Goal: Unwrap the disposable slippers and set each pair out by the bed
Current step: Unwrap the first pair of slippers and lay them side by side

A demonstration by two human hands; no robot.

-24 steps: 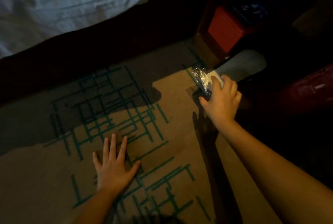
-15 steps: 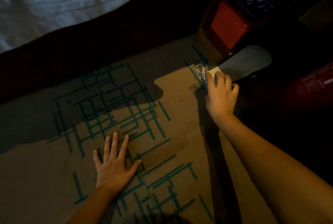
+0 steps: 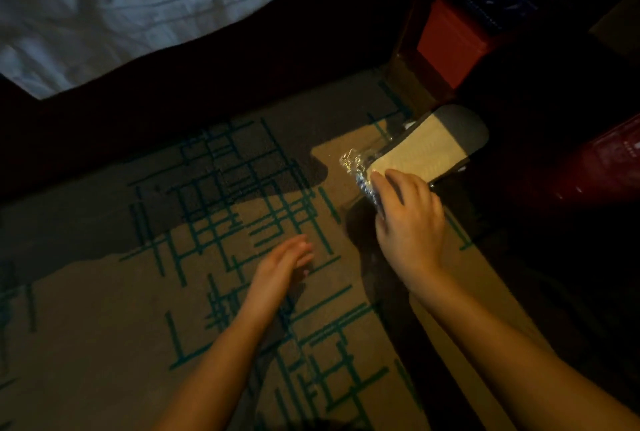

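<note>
Head view: right hand (image 3: 410,222) grips wrapped slippers (image 3: 429,153) at crinkled wrap (image 3: 360,174); left hand (image 3: 282,262) empty, fingers loosely extended. Fetching step; unwrapping probably needs both hands.

patterned carpet (image 3: 104,326), wrapped slippers (image 3: 426,150) on it

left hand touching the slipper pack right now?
No. The left hand is over bare carpet, well apart from the wrapped slippers; only the right hand grips them.
</note>
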